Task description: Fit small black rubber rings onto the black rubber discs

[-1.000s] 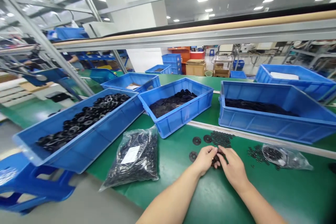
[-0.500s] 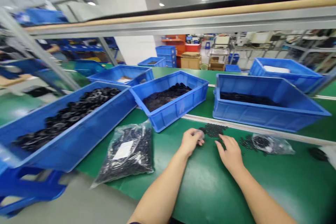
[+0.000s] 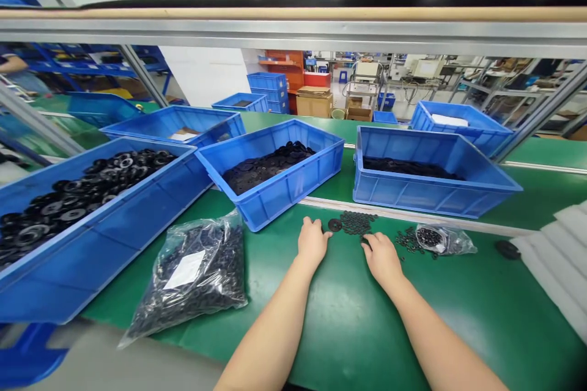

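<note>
My left hand (image 3: pixel 313 243) rests on the green table, thumb apart from its fingers and nothing seen in it, just left of a round black disc (image 3: pixel 334 225). A flat patch of small black rings (image 3: pixel 356 222) lies right of the disc. At the lower right edge of that patch is my right hand (image 3: pixel 381 256), its thumb and fingertips close together near a small dark piece; whether it holds the piece is unclear. Farther right, loose rings (image 3: pixel 409 241) lie beside an open clear bag (image 3: pixel 454 241) with more rings inside.
A large filled plastic bag (image 3: pixel 197 269) lies left of my arms. Blue bins with black parts stand at the left (image 3: pixel 114 226), centre (image 3: pixel 293 186) and right (image 3: pixel 422 192). White foam sheets (image 3: pixel 562 256) and another black disc (image 3: pixel 507 249) are at the far right. A metal shelf beam (image 3: pixel 293 33) crosses above.
The view has turned and shifted. My left hand has moved off the disc, which now lies uncovered on the table. My right hand has come nearer the lower edge of the rings.
</note>
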Motion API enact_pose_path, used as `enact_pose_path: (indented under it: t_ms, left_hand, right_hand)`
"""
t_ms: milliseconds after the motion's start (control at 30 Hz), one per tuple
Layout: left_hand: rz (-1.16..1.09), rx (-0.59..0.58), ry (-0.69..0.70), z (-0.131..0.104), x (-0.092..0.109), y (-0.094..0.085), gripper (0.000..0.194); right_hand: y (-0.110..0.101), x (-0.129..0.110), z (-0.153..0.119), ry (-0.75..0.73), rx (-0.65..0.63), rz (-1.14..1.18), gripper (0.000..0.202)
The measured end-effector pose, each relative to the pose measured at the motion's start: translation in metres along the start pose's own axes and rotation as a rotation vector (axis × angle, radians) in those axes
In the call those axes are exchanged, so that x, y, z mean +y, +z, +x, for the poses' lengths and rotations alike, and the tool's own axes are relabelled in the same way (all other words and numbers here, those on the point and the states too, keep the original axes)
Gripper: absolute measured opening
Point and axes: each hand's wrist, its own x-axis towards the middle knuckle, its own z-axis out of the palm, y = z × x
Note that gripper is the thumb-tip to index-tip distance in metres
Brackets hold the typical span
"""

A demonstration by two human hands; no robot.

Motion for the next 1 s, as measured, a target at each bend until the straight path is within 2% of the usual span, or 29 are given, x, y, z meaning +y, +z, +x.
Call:
enact_pose_path:
  t_ms: [100,333,500,600,667,700,833,900,1000]
  left_hand:
    - [-0.008,-0.055,-0.025,-0.004,-0.006,-0.010,0.022]
    - [-0.042,-0.085,-0.048,-0.011,-0.024,-0.028,0.026]
    - [-0.134,-0.068,-0.077,-0.009,-0.021,-0.025,0.038]
    - [-0.239,-0.001,-0.044,-0.012,-0.012,-0.016,0.028]
    - [-0.413,0.002,-0.033,-0.014,-0.005,-0.008,0.022]
    - [-0.552,-0.034,-0.041,-0.015,-0.002,-0.003,0.021]
    - [-1.156,-0.282,-0.066,-0.020,0.008,0.012,0.037]
    - [-1.300,-0.345,-0.057,-0.023,0.011,0.018,0.049]
    - [-1.381,-0.423,-0.034,-0.029,0.017,0.024,0.058]
  right_hand:
    - [0.004,0.001,0.001,-0.049,0.014,0.043,0.017]
    - [0.011,0.004,0.000,-0.071,0.053,0.083,0.019]
    - [0.009,0.004,0.001,-0.024,0.038,0.109,0.024]
    - [0.008,0.003,0.000,-0.012,0.008,0.142,0.027]
    - [0.008,0.003,-0.001,-0.025,0.002,0.192,0.028]
    - [0.008,0.002,-0.002,-0.036,0.000,0.222,0.029]
    - [0.006,-0.002,-0.005,-0.047,0.011,0.353,0.032]
    - [0.002,-0.008,-0.006,-0.027,0.072,0.424,0.032]
    - [-0.006,-0.019,-0.008,-0.060,0.191,0.498,0.030]
